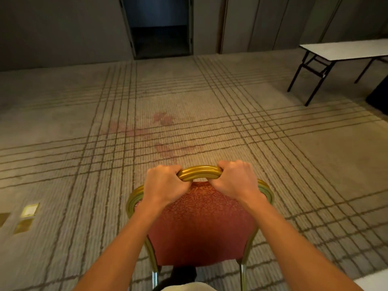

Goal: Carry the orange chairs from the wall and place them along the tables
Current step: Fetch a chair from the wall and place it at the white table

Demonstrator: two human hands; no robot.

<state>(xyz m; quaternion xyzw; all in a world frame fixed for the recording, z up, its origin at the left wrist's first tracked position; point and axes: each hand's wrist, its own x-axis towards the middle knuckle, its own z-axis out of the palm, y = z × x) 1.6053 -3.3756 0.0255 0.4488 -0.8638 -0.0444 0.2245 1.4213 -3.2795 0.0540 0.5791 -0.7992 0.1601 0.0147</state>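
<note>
An orange chair (201,223) with a patterned red-orange padded back and a gold metal frame fills the lower middle of the head view, its back facing me. My left hand (164,181) grips the top rail of the gold frame on the left. My right hand (235,179) grips the same rail on the right. Both fists are closed around the rail, with a short stretch of gold between them. A white folding table (344,50) with black legs stands at the far right. The chair's seat is hidden behind its back.
Striped beige carpet (189,101) stretches ahead. An open dark doorway (159,28) sits in the far wall. Brass floor plates (29,211) lie in the carpet at lower left. A dark object (378,95) stands by the table, and a white corner (373,282) shows at bottom right.
</note>
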